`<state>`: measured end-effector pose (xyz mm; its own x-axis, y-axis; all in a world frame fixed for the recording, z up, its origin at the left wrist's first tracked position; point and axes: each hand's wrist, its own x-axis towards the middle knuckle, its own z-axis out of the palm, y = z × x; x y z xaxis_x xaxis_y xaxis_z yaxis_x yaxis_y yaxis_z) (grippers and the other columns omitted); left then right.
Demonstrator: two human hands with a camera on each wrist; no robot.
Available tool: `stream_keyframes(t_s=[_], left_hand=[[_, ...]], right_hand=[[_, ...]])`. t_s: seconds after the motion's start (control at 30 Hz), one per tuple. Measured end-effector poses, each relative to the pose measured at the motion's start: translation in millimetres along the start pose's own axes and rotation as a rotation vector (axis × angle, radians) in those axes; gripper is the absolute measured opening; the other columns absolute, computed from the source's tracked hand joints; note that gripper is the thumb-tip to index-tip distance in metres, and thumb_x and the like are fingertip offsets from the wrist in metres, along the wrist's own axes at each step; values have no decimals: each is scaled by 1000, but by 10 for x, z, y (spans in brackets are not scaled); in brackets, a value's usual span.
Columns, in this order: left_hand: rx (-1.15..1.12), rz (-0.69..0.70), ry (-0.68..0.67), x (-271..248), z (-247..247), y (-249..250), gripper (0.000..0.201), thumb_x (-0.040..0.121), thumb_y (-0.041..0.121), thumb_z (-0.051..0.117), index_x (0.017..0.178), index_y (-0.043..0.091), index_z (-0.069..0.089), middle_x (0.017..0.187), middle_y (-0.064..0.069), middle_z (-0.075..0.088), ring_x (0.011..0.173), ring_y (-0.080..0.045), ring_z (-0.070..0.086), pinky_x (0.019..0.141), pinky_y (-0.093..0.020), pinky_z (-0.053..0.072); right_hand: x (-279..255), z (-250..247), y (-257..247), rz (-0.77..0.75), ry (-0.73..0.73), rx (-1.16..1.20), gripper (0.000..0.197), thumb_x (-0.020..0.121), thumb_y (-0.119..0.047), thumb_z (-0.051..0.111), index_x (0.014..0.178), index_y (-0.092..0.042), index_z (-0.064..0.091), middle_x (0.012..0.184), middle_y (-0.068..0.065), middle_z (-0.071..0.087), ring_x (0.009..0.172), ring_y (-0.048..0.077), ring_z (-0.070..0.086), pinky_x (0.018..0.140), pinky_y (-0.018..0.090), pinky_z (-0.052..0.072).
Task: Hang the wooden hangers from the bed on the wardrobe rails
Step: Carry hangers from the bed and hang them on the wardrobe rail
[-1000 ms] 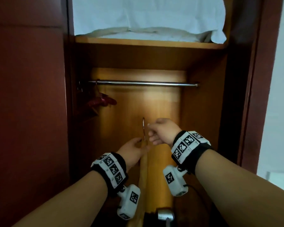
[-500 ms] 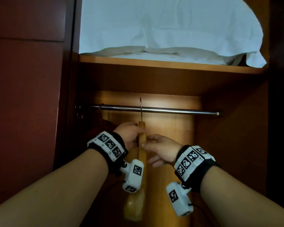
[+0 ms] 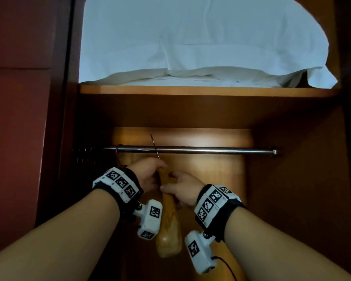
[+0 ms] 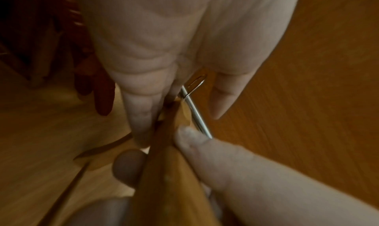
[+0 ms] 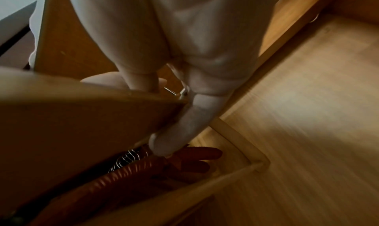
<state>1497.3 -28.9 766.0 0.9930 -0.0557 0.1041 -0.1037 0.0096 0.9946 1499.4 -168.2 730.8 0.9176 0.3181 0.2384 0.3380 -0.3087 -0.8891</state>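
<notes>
I'm holding one wooden hanger (image 3: 168, 224) edge-on in front of me, inside the open wardrobe, just below the rail (image 3: 190, 150). My left hand (image 3: 148, 175) is curling round the top of the hanger near the neck; in the left wrist view the fingers (image 4: 141, 116) are lying down one face of the wood, with the metal shank beside them. My right hand (image 3: 182, 189) is pinching the same wood from the other side, thumb (image 4: 197, 146) on one face, a fingertip on the opposite face.

The hanger's wire hook (image 3: 154, 146) is sticking up, tilted left, and crossing the rail's line toward the rail's left part. I can't tell whether it's actually sitting over the rail or just in front of it. The hanger body is hanging down between my wrists, its lower end near the bottom of the head view.

Dark red hangers (image 5: 184, 161) are sitting at the rail's left end, against the wardrobe's left wall. White bedding (image 3: 201, 41) is lying on the shelf (image 3: 190, 91) above the rail.
</notes>
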Motion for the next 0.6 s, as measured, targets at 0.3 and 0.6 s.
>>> stream_keyframes(t_s=[0.3,0.6], left_hand=[[101,-101,-55,-38,-180,-46,25,95,20,62,115,6,63,114,-17,68,110,-34,64,96,-46,54],[151,-170,-89,-25,-203,-131,33,96,23,60,124,4,59,122,-20,65,114,-36,62,103,-48,50]], right_hand=[[136,248,102,6,-9,26,49,75,-23,73,120,-20,53,108,21,70,90,39,70,81,61,55],[142,385,240,48,8,69,58,72,-24,75,123,-22,47,112,20,68,96,39,69,82,60,56]])
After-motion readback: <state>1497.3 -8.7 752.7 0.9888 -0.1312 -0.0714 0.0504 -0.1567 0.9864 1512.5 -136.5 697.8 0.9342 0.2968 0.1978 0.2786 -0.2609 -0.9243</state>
